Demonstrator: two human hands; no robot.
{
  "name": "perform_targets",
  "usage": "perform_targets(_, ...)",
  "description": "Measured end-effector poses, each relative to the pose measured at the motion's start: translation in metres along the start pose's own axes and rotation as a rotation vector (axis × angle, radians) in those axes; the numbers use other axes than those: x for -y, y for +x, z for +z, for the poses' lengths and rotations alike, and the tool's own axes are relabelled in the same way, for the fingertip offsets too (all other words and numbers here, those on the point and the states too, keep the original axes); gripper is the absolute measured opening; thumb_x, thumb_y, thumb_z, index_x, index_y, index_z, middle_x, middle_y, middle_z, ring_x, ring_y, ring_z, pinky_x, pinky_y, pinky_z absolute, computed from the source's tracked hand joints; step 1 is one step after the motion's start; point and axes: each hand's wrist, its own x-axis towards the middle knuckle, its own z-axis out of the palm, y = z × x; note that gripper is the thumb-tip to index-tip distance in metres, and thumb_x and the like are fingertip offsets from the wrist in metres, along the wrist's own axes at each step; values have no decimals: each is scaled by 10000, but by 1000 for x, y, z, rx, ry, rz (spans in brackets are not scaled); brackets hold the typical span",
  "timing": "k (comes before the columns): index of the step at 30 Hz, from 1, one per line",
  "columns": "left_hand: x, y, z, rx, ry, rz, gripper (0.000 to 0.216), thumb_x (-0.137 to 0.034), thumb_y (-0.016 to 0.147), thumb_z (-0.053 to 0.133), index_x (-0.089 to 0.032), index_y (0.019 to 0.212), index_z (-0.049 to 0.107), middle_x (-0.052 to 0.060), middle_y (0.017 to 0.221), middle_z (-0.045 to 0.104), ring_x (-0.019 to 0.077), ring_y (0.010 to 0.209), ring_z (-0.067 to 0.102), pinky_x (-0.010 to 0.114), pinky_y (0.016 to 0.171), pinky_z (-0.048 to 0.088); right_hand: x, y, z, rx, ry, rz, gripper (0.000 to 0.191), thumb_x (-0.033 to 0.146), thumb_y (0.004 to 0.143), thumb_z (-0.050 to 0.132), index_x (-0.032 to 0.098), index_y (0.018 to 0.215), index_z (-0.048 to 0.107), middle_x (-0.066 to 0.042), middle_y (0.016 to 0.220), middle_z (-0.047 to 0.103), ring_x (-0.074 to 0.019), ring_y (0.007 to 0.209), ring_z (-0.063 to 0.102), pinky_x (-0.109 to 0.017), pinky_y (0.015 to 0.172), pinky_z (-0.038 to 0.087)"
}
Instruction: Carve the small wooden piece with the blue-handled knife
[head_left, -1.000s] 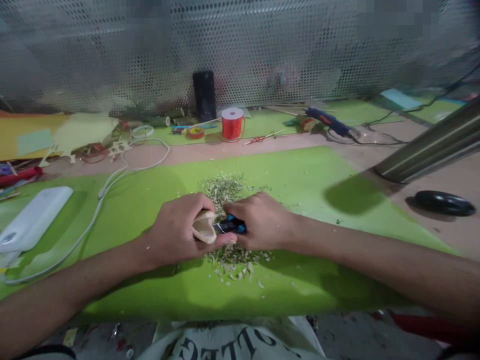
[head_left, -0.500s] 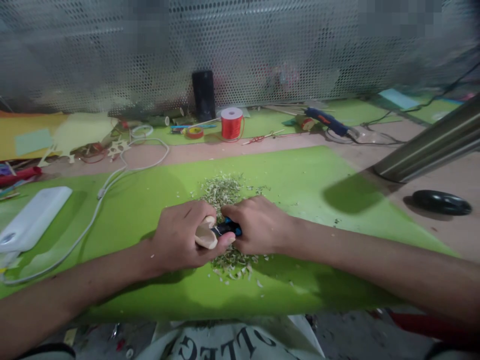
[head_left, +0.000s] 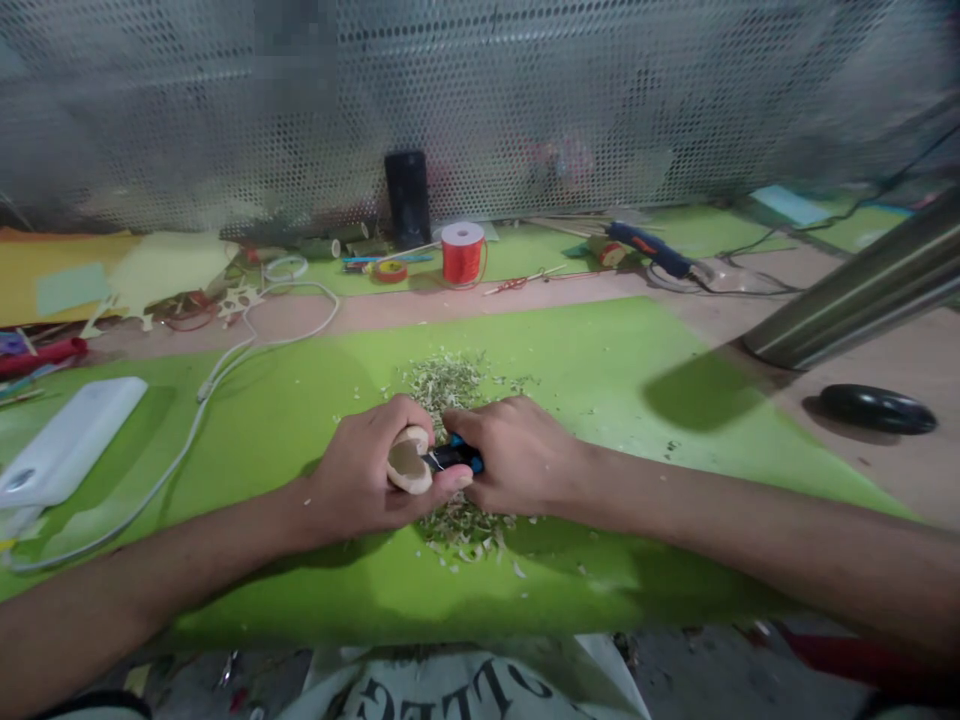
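The left hand (head_left: 349,470) grips the piece (head_left: 406,464), a pale, hollow part with a rounded rim, with its fingers clamped around the outer side and its thumb extended along the near side. The piece is above the middle of the mat (head_left: 577,350), with its opening turned toward the viewer. The right hand (head_left: 521,455) holds the knife (head_left: 452,457), black with blue parts, with its fingers closed around the handle. The front end of the knife is at the right rim of the piece; the depth of contact, if any, cannot be told. The left thumb lies just beside the near side of the knife. Shavings (head_left: 446,380) are heaped on the green mat beyond the hands and scattered on the near side. A white power bank (head_left: 71,442) lies to the left, beside a cable (head_left: 176,460). Behind the mat, a red spool (head_left: 462,258) stands upright, near a roll of tape (head_left: 390,271) and a dark phone (head_left: 407,200). A glue gun (head_left: 646,250) lies farther right, and a metal tube (head_left: 847,290) slants at the right edge
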Motion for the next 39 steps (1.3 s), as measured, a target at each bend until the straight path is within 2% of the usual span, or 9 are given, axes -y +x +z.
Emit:
perform_targets(6,2,2,-2,-4,209,45,287,-467,875,559,-206,850,443,-41,652,560,89,499,482,205,473,343,-4,1,2,2,-34,17,234,279,695,517,158,863,626,-50,673,642,-143,520,457,-276,508,228)
perform_targets(12,2,3,-6,26,373,52,374,-567,883,498,-199,824,474,-20,627,571,125,516,520,242,487,331,-6,1,3,-16,-93,38,244,294,694,503,165,868,615,-40,664,632,-130,494,396,-278,496,192)
perform_targets(16,0,4,-7,78,282,-26,340,-532,868,526,-202,818,464,-40,610,548,106,492,490,225,474,309,-6,1,5,-17,-75,18,233,297,694,491,166,850,603,-39,662,626,-125,493,369,-278,497,185)
perform_targets(24,-3,-1,1,87,-138,-232,279,-375,805,648,-212,836,425,-89,588,441,61,454,379,174,428,297,-6,0,5,-51,-27,-6,268,327,704,478,161,879,593,-64,715,655,-146,528,443,-276,501,175)
perform_targets(27,-3,0,-1,98,-108,-234,274,-376,799,649,-210,844,435,-82,596,471,69,463,397,188,442,304,-7,1,5,-56,-35,-8,265,336,716,479,161,878,593,-66,715,657,-148,532,458,-275,502,169)
perform_targets(34,0,5,-8,72,54,-170,425,-531,751,695,-204,851,443,-63,653,516,87,514,466,207,487,331,-13,-1,7,-83,-39,-35,231,357,733,487,168,819,588,-47,650,623,-139,512,425,-273,497,179)
perform_targets(39,4,4,-12,109,61,-175,407,-487,777,638,-200,969,422,-42,716,504,99,537,471,222,491,364,-18,-2,6,-152,-23,19,179,304,691,498,176,792,572,-40,638,610,-134,516,427,-263,505,199)
